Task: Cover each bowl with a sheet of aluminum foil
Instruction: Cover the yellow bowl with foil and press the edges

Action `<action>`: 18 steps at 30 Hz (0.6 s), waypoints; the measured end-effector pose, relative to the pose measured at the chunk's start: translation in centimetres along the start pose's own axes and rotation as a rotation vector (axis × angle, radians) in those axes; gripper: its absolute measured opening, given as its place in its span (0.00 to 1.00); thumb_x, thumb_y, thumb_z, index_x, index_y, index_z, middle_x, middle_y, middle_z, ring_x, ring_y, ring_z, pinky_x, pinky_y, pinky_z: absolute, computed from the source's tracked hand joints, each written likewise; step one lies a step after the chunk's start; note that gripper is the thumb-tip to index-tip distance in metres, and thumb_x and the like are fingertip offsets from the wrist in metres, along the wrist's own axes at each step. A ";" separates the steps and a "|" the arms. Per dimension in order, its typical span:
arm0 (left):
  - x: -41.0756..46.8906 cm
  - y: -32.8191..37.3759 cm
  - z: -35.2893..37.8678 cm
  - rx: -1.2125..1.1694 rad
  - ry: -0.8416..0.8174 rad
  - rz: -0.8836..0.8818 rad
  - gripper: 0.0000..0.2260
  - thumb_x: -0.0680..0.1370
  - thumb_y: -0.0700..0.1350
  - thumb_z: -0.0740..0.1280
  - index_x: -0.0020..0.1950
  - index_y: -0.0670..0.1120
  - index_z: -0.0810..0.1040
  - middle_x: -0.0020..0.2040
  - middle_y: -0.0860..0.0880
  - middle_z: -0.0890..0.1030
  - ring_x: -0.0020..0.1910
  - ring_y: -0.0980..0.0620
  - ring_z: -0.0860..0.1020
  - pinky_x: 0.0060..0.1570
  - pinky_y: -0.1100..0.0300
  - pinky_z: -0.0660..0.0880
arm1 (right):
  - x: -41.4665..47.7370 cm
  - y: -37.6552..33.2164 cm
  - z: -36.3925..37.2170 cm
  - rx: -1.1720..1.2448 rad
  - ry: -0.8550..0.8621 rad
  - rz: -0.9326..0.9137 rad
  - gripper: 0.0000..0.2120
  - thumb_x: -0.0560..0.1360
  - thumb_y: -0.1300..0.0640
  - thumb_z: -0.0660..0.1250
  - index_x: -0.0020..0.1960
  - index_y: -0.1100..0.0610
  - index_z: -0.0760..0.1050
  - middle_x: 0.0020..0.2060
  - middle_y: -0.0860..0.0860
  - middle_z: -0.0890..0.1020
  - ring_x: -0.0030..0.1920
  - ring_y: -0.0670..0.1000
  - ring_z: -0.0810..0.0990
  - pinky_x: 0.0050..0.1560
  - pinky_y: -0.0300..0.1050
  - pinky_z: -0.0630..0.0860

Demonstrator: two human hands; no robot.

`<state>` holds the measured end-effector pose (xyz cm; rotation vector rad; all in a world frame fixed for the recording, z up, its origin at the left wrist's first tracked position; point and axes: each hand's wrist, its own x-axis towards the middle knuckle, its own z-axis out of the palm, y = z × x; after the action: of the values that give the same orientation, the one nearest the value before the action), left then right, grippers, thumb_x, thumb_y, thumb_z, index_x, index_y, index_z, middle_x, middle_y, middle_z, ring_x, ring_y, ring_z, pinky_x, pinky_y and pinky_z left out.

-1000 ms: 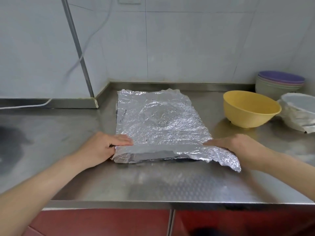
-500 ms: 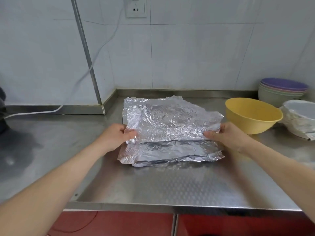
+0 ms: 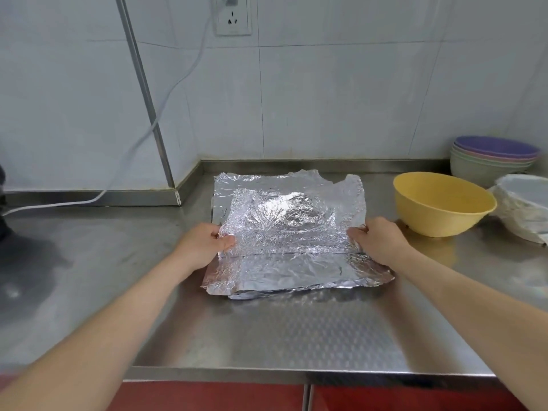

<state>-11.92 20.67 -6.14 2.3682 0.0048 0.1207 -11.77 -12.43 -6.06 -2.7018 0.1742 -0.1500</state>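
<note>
Both our left hand [image 3: 201, 247] and right hand [image 3: 382, 243] pinch the top foil sheet [image 3: 290, 221] between them; an uneven tug could tear it.

I stand at a stainless steel counter [image 3: 89, 262] backed by a white tiled wall [image 3: 341, 99]. From the wall socket [image 3: 233, 17] a white cable [image 3: 178, 81] droops left across a slanting metal pipe [image 3: 142, 84]. Red cabinet doors [image 3: 207, 396] show below me. At the left edge is something dark [image 3: 2, 215], perhaps an appliance.
</note>
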 end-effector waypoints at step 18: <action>0.5 -1.7 1.1 -0.057 0.204 0.071 0.23 0.73 0.51 0.74 0.26 0.45 0.66 0.23 0.49 0.64 0.26 0.52 0.61 0.31 0.58 0.55 | 1.1 -0.1 1.6 -0.239 0.052 -0.047 0.19 0.82 0.44 0.52 0.40 0.55 0.69 0.38 0.53 0.75 0.41 0.57 0.74 0.40 0.47 0.69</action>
<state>-11.32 21.15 -8.05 2.2899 0.0153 0.3917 -10.42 -11.83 -7.32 -2.9427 0.1521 -0.2272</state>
